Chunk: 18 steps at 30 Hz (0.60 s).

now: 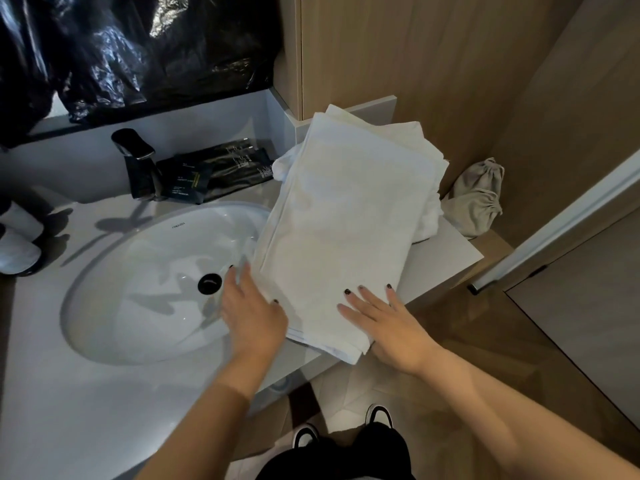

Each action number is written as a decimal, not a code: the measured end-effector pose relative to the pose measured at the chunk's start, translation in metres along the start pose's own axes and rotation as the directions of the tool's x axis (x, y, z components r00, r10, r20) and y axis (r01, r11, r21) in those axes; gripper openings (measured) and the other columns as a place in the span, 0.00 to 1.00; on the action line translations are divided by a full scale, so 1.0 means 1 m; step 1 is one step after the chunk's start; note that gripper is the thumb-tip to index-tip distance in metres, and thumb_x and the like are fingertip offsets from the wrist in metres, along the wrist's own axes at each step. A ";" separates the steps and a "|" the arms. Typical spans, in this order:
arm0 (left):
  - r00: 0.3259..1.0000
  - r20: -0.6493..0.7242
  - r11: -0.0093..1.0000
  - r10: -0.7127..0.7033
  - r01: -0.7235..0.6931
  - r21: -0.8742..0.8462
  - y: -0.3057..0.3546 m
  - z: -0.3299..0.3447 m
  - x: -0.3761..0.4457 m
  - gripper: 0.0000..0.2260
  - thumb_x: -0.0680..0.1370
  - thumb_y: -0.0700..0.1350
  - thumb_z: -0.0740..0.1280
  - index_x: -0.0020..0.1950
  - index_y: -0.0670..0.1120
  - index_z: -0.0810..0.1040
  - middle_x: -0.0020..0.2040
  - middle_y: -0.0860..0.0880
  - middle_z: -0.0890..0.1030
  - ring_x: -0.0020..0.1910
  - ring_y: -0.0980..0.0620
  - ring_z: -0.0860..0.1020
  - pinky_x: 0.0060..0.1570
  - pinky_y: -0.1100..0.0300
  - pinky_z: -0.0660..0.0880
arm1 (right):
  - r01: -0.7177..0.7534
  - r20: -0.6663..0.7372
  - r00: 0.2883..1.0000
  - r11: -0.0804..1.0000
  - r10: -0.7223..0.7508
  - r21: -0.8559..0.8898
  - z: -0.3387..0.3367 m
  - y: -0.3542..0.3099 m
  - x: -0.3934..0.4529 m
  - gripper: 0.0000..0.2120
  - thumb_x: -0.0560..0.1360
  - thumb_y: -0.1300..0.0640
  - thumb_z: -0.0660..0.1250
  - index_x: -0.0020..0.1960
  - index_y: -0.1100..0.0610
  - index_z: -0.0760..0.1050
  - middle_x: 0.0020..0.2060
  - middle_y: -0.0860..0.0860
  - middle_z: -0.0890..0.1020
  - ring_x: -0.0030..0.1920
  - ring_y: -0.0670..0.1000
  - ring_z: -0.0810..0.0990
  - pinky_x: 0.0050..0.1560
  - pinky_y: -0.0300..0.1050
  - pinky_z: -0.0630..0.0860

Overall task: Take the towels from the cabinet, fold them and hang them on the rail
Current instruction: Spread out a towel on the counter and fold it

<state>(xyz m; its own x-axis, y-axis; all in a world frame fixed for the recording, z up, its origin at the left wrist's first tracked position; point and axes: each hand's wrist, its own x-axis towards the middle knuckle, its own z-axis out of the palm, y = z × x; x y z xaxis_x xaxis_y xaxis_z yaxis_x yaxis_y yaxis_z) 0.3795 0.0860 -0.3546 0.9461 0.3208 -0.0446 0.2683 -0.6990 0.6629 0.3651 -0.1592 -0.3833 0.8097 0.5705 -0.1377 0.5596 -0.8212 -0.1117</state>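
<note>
A long white towel [346, 216], folded into a narrow strip, lies on the right end of the grey counter [446, 251], its near end hanging over the front edge. Under its far end sits a heap of more white towels [427, 157]. My left hand [251, 313] touches the towel's near left edge with straight fingers, partly over the basin. My right hand [384, 317] lies flat on the towel's near right corner, fingers spread. No rail and no open cabinet show.
A white oval sink [145, 289] with a black drain fills the counter's left half. Behind it stand a dark tap [138, 164] and black sachets [221, 171]. A grey drawstring bag [479, 199] sits right of the towels. Black plastic sheeting [131, 46] covers the mirror. Wooden panels rise at right.
</note>
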 end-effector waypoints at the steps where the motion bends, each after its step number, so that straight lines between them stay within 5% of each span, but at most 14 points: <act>1: 0.994 -0.001 0.993 0.110 -0.110 0.040 0.003 0.006 -0.017 0.38 0.73 0.36 0.68 0.79 0.41 0.54 0.79 0.39 0.51 0.77 0.40 0.50 0.76 0.48 0.46 | -0.004 -0.032 0.999 0.999 0.005 0.041 -0.002 -0.001 0.001 0.40 0.72 0.63 0.66 0.79 0.50 0.54 0.78 0.51 0.59 0.78 0.54 0.52 0.75 0.64 0.48; 4: 0.923 0.076 0.919 0.378 -0.384 0.091 -0.002 0.019 -0.058 0.39 0.73 0.40 0.63 0.81 0.45 0.50 0.81 0.42 0.44 0.79 0.45 0.39 0.74 0.48 0.29 | -0.047 -0.036 0.998 0.981 0.055 0.190 -0.011 -0.004 0.003 0.31 0.78 0.57 0.61 0.79 0.52 0.57 0.77 0.49 0.62 0.78 0.51 0.56 0.77 0.52 0.44; 6: 0.857 0.204 0.869 0.473 -0.492 0.050 -0.011 0.021 -0.074 0.40 0.72 0.45 0.62 0.81 0.48 0.48 0.82 0.48 0.44 0.80 0.48 0.40 0.73 0.51 0.26 | -0.105 -0.071 0.989 0.949 0.132 0.296 -0.016 -0.005 0.002 0.25 0.79 0.54 0.63 0.75 0.51 0.65 0.72 0.49 0.71 0.73 0.52 0.67 0.76 0.52 0.57; 9: 0.771 0.278 0.798 0.572 -0.603 0.030 -0.018 0.028 -0.074 0.42 0.72 0.45 0.65 0.81 0.48 0.46 0.81 0.53 0.49 0.80 0.52 0.50 0.76 0.51 0.34 | -0.173 -0.100 0.969 0.911 0.226 0.375 -0.028 -0.008 0.003 0.14 0.79 0.49 0.64 0.63 0.50 0.74 0.57 0.48 0.81 0.55 0.53 0.80 0.52 0.50 0.77; 12: 0.819 0.202 0.837 0.538 -0.546 -0.016 -0.011 0.032 -0.057 0.39 0.72 0.38 0.70 0.80 0.46 0.54 0.71 0.47 0.71 0.71 0.50 0.67 0.77 0.49 0.47 | -0.125 -0.118 0.978 0.936 0.172 0.329 -0.042 -0.019 0.011 0.11 0.79 0.46 0.64 0.57 0.52 0.76 0.49 0.48 0.83 0.47 0.52 0.81 0.41 0.45 0.72; 15: 0.883 0.235 0.910 0.408 -0.370 -0.187 -0.008 0.021 -0.040 0.32 0.73 0.32 0.68 0.75 0.51 0.68 0.56 0.50 0.75 0.55 0.53 0.75 0.61 0.59 0.72 | -0.034 -0.084 0.994 0.925 0.071 0.379 -0.046 -0.031 0.012 0.14 0.79 0.48 0.65 0.61 0.52 0.76 0.53 0.48 0.83 0.49 0.50 0.80 0.46 0.45 0.75; 18: 0.886 0.207 0.885 0.416 -0.342 -0.315 -0.021 0.006 -0.035 0.19 0.72 0.30 0.70 0.56 0.50 0.82 0.47 0.54 0.76 0.47 0.60 0.75 0.48 0.74 0.69 | 0.029 -0.112 0.994 0.932 0.012 0.361 -0.046 -0.021 0.005 0.17 0.75 0.53 0.69 0.63 0.53 0.76 0.57 0.49 0.81 0.57 0.50 0.78 0.58 0.44 0.73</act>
<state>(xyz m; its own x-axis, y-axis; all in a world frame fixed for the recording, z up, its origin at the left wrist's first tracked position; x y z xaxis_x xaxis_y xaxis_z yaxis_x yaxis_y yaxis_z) 0.3421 0.0861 -0.3712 0.9869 -0.1391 0.0813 -0.1433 -0.5277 0.8373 0.3653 -0.1399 -0.3366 0.8309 0.5558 -0.0284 0.4818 -0.7439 -0.4632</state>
